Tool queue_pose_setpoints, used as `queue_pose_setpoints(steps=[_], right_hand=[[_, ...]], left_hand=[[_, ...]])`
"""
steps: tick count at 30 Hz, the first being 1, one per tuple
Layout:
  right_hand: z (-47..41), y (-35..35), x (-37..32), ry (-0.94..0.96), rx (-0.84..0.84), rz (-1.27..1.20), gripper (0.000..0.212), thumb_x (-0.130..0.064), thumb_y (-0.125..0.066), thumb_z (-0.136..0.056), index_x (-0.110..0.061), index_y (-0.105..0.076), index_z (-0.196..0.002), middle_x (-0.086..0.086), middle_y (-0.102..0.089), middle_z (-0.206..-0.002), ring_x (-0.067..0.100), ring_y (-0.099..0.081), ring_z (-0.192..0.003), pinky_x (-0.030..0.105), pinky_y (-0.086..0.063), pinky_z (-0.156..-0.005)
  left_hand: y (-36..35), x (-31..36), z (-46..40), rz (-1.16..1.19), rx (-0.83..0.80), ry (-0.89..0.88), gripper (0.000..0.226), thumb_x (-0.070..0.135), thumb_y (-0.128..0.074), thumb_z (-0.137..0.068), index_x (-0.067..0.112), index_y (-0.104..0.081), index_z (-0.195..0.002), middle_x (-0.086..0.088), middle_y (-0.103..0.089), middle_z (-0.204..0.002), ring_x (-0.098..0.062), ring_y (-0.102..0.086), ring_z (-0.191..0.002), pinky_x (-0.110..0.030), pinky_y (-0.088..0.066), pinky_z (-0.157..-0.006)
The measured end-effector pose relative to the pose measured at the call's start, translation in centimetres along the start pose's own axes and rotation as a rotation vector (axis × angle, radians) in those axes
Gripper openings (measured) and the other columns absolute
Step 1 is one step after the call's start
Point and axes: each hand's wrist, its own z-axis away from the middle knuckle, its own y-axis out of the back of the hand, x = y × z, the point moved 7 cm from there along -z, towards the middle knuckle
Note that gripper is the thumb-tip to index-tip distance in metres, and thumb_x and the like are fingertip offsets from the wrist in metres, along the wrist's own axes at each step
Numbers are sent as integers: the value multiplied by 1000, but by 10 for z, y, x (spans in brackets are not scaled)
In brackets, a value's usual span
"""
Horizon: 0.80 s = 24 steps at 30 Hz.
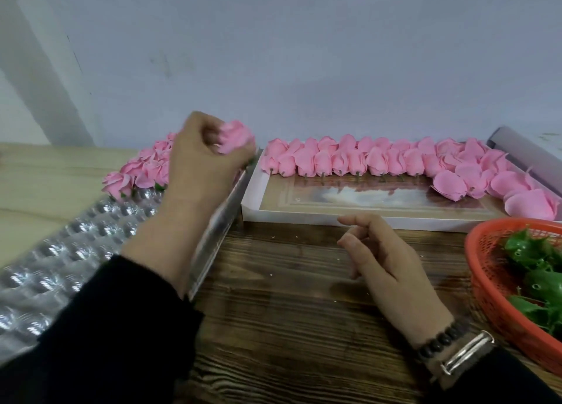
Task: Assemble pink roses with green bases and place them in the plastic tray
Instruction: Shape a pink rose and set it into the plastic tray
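Dark wood tabletop [289,312], pale wall [304,53] behind; L grip [200,154] holding rose [235,139], R grip [386,260] loose

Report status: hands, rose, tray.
Left hand holds a pink rose over the far end of the plastic tray. Right hand empty, loosely curled above the table. Assembled roses fill the tray's far rows. Nothing in the way.

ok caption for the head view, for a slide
Left hand carries an assembled pink rose toward the clear plastic tray; right hand hovers empty.
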Motion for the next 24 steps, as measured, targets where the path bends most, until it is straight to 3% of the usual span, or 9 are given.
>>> queue_pose_setpoints(steps=[3,6,7,10,12,14,17,24], right_hand=[[-1,0,4,-18,-17,20,40,-59,-41,-74,-35,-55,-103,-13,-57,-80,11,-55,-66,29,-48,-66],[-1,-4,7,-52,-72,53,43,-63,-39,-71,-39,-54,-102,-16,-57,-80,7,-55,-67,21,-45,-63],[-1,-5,8,-60,-87,65,43,-63,-39,-71,-39,-54,-103,-18,-57,-81,7,-56,-67,20,-45,-63],[-2,-6,8,-60,-99,88,34,-57,-43,-76,-39,-54,-103,-18,-57,-82,9,-56,-67,23,-48,-63],[-2,-5,7,-61,-101,91,33,-56,-44,-76,-39,-54,-103,-18,-57,-84,9,-56,-67,23,-49,-63],[-1,-6,8,-64,-108,80,35,-58,-43,-75,-39,-54,-102,-17,-57,-85,9,-56,-66,20,-48,-62],[-1,-6,8,-57,-103,62,25,-48,-50,-80,-37,-55,-102,-12,-58,-84,11,-56,-65,23,-48,-62],[-1,-7,10,-52,-105,55,18,-32,-56,-84,-35,-57,-101,-9,-58,-86,12,-55,-63,17,-43,-58]], left_hand=[[35,-26,-32,-130,74,29,34,8,-77,-70,21,-50,-86,9,-47,-76,-8,-46,-65,-13,-39,-55],[70,-66,-47,-228,129,107,39,8,-77,-71,29,-44,-75,4,-49,-79,-19,-51,-69,-27,-39,-52],[81,-79,-49,-258,150,134,38,8,-76,-72,27,-44,-75,1,-50,-81,-18,-54,-62,-27,-40,-48],[106,-112,-52,-376,206,208,37,9,-76,-73,26,-43,-74,-1,-51,-80,-9,-51,-52,-11,-39,-42],[113,-126,-52,-461,208,234,29,9,-75,-74,17,-50,-84,-10,-57,-88,-21,-51,-65,-10,-40,-47],[114,-134,-52,-528,192,249,33,11,-76,-74,9,-52,-97,-21,-60,-101,-29,-52,-72,-23,-46,-61],[112,-137,-56,-587,183,252,34,12,-76,-74,5,-52,-98,-25,-60,-101,-39,-59,-87,-45,-48,-77],[106,-149,-55,-651,144,260,32,13,-75,-75,6,-49,-93,-25,-60,-91,-41,-59,-85,-49,-49,-77]])
